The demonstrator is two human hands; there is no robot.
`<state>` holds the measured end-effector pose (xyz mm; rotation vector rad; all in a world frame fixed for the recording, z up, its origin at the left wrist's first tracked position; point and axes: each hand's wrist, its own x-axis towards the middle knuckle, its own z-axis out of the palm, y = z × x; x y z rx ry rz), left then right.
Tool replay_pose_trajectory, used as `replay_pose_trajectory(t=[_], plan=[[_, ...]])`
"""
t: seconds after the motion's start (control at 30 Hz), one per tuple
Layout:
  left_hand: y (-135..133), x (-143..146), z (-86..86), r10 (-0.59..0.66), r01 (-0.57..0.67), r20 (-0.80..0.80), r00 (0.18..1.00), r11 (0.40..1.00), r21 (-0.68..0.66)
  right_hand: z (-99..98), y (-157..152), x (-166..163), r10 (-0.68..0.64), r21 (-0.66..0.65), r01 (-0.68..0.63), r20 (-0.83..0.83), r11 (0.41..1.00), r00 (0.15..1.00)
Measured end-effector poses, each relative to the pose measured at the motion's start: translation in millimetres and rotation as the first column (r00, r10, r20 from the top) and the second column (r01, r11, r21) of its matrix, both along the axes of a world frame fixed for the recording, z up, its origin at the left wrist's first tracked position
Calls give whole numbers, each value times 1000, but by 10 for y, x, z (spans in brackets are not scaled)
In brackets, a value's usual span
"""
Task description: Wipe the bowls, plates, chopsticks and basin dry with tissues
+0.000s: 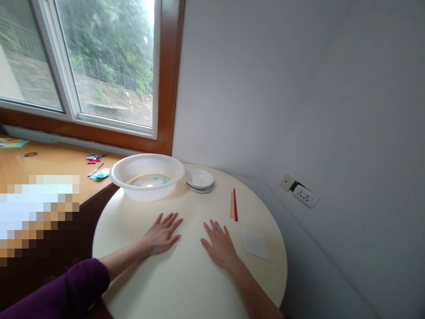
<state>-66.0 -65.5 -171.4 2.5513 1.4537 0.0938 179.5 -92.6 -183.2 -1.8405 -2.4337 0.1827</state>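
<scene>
My left hand [163,234] rests palm down on the round white table [179,283], its fingers spread and holding nothing. Across from it, my right hand [218,244] also lies flat with fingers apart. Beyond the left hand stands a large translucent plastic basin [146,190]; its bottom shows some light blue patches. A small stack of white plates [199,178] sits just right of the basin. Past my right hand lie slim sticks, one red and black [235,204] and one pale wooden [231,205]. A thin whitish square sheet [255,244] is flat beside my right hand.
At the left, a wooden desk [63,159] holds scissors [96,156], a pen [95,170] and a blue packet [101,173]. Behind it is a window [113,66]. A wall with a power socket [306,196] borders the table on the right.
</scene>
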Motion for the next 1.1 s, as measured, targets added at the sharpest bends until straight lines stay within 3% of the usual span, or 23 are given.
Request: replay_pose_trajectory(t=[0.4,0.53,0.63,0.7,0.9,1.0,1.1], plan=[[19,-8,-69,10,-11,26,1000,1000,23,-6,-2,-14,-14,11,15,-28,1000,1000],[32,-18,-110,16,-28,228,974,998,47,-8,-6,-16,-14,30,15,-39,999,999],[48,92,-130,64,-110,547,835,993,51,-38,-17,-25,-26,72,29,-51,997,998],[79,242,-148,116,-178,666,737,984,26,-67,-15,-39,-46,128,54,-66,990,997],[283,670,-218,324,-391,829,456,910,-140,-38,132,-85,-105,330,123,-74,936,992],[353,694,-221,371,-382,863,343,894,-233,43,306,-67,-177,402,162,-2,901,984],[365,634,-210,387,-333,877,286,898,-288,85,521,-6,-267,460,235,5,856,964]])
